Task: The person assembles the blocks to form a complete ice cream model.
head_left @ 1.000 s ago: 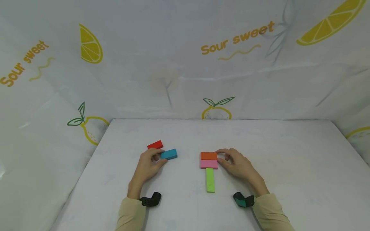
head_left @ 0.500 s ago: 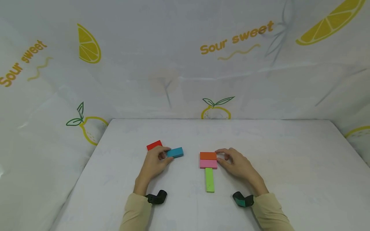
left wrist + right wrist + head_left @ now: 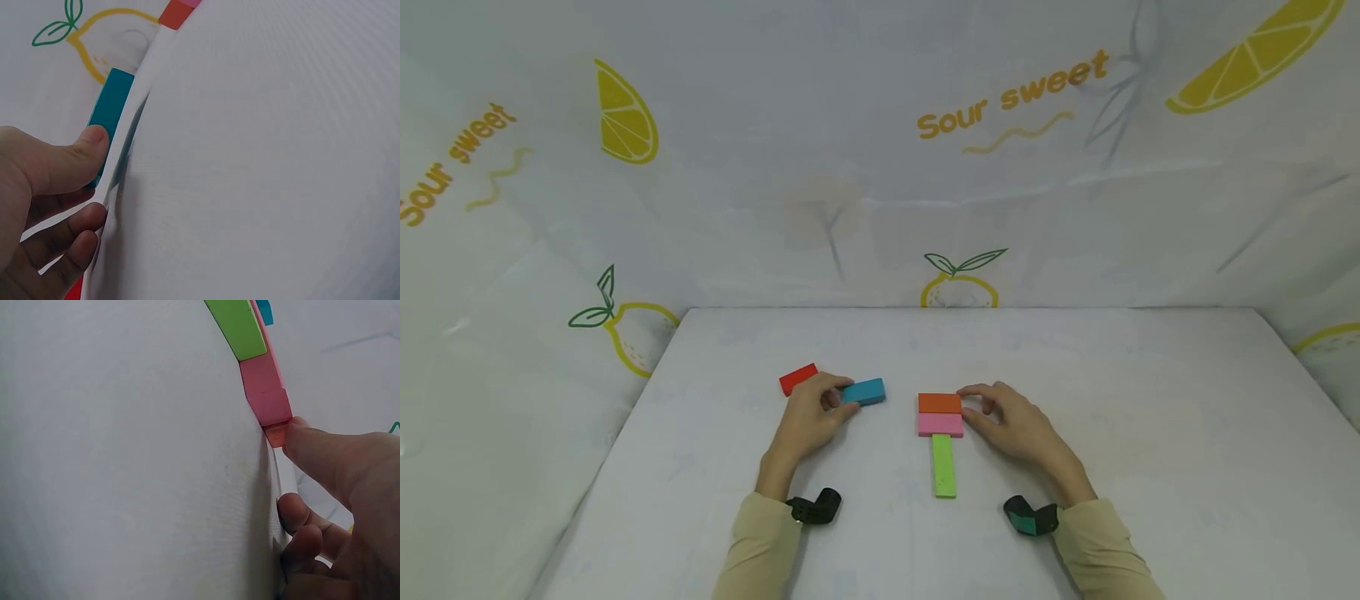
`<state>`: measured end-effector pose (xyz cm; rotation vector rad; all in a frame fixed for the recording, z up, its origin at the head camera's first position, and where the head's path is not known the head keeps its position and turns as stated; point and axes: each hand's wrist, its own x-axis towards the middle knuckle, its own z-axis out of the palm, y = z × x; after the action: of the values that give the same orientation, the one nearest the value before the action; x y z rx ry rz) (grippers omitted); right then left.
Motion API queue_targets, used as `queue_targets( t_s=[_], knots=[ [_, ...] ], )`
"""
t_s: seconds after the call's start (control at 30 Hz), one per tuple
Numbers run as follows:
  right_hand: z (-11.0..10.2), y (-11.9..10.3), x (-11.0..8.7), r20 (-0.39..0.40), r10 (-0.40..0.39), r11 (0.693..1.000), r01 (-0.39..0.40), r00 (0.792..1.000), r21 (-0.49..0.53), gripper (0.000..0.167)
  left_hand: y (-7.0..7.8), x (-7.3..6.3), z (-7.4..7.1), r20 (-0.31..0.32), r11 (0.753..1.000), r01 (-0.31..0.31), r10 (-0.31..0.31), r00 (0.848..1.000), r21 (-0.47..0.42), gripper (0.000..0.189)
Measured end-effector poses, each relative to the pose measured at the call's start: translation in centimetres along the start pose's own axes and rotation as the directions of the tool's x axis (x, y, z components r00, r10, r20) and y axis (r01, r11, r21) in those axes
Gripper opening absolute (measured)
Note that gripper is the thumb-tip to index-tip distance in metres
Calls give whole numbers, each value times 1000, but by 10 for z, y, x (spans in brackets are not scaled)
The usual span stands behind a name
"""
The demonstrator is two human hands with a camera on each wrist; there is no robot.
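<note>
My left hand pinches a blue block by its left end, between thumb and fingers. In the left wrist view, the blue block appears slightly off the table, with a shadow under it. An orange block lies flat against the far side of a pink block. From the pink block's near side a light green block extends towards me, forming a T-like shape. My right hand holds the right end of the orange block with thumb and index finger; the right wrist view shows the thumb on the orange block.
A red block lies tilted behind my left hand, partly covered by it. The white table runs back to a lemon-printed sheet. Each wrist wears a dark camera, such as the left one.
My left hand has carried the blue block to the right and slightly away from me, closer to the orange block. The right hand and the other blocks keep their places.
</note>
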<state>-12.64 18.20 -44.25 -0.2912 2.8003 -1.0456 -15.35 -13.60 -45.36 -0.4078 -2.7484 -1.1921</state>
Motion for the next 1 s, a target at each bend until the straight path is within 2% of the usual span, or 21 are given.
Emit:
queue_targets(
  t_s=[0.37,1.0],
  knots=[
    [-1,-4,0,-2,14,1000,-14,1000,1,34,6,6,9,-3,1000,-26,26,1000,-3,30],
    [-1,-2,1,9,26,1000,-26,1000,0,35,20,21,27,67,999,-11,9,998,33,31]
  ],
)
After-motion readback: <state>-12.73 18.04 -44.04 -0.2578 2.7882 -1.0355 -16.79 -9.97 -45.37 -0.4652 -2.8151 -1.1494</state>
